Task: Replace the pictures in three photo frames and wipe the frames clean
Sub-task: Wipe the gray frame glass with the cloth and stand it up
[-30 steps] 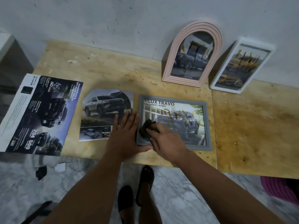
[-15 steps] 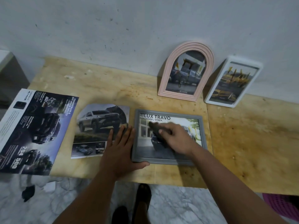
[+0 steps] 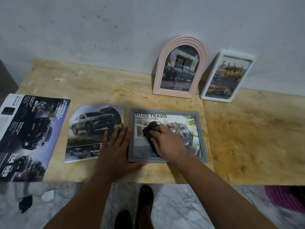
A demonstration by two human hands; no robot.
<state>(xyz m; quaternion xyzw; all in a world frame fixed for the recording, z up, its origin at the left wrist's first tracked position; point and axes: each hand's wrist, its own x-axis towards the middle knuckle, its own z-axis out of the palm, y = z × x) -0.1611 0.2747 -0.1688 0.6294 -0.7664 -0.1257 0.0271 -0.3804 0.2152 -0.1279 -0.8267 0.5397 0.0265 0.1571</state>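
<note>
A grey rectangular photo frame [image 3: 203,136] with a truck picture lies flat on the wooden table [image 3: 247,138]. My right hand [image 3: 166,142] grips a dark cloth [image 3: 149,129] and presses it on the frame's glass, left of centre. My left hand [image 3: 115,151] lies flat with straight fingers against the frame's left edge, its thumb along the bottom edge, its fingers partly on a loose truck picture [image 3: 92,129]. A pink arched frame [image 3: 179,66] and a white rectangular frame [image 3: 227,76] lean upright against the wall behind.
A dark car brochure [image 3: 28,138] lies at the table's left end, overhanging the front edge. A pink basket [image 3: 285,197] sits on the marble floor at lower right. My feet in dark sandals [image 3: 143,204] stand below the table edge.
My right hand has moved the cloth from the frame's lower left up and across the glass. The left hand stays against the frame's left edge. The camera view has tilted up.
</note>
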